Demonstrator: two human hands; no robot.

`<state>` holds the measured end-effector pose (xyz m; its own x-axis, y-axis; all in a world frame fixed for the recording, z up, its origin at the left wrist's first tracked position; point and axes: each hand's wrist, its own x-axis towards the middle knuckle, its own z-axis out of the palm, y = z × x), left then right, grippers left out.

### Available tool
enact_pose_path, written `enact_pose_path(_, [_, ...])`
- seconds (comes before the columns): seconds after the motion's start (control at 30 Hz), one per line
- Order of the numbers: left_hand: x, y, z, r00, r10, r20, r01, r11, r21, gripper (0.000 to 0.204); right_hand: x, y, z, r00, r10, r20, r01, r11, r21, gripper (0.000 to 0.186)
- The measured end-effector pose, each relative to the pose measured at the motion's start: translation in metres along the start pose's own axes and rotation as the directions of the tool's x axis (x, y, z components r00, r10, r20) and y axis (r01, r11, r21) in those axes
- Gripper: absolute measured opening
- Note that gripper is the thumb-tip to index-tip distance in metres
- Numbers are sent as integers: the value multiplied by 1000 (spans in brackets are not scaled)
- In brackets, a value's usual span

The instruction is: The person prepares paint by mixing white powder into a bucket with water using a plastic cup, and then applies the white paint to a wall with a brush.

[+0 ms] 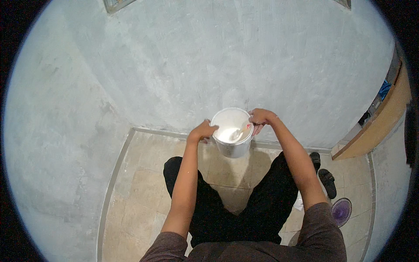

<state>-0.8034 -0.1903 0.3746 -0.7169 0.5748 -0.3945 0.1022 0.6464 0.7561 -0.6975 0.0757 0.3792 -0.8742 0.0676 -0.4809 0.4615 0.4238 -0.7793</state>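
While the left hand and right hand clasp the white bucket by its rim, steadying it seems the step, any shift calling for a level hold.

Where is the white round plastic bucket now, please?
The white round plastic bucket is just right of the head view's centre, held between the left hand and right hand.

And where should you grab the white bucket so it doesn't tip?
Probably best by the rim of the white bucket, one hand from each side, thumbs over the edge and fingers outside. The rim is round and open, so opposite grips should balance it and keep fingers clear of the white stuff inside. The left hand and right hand hold it at opposite sides.
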Motion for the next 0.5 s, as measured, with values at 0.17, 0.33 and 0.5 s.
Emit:
enact_pose_path(0.17, [-13, -17, 36, 733, 526, -432, -617, 781, -96, 75, -56, -11, 10, 964, -182, -195, 203, 974, 95, 49])
enact_pose_path(0.33, [-8, -8, 62, 607, 326, -725, -776, 442, -451, 75, -55, -12, 23, 934, -286, -213, 320, 936, 144, 51])
enact_pose_path(0.5, [2, -6, 56, 512, 164, -843, -849, 247, -468, 69, -42, -26, 30, 946, -242, -217, 190, 954, -233, 40])
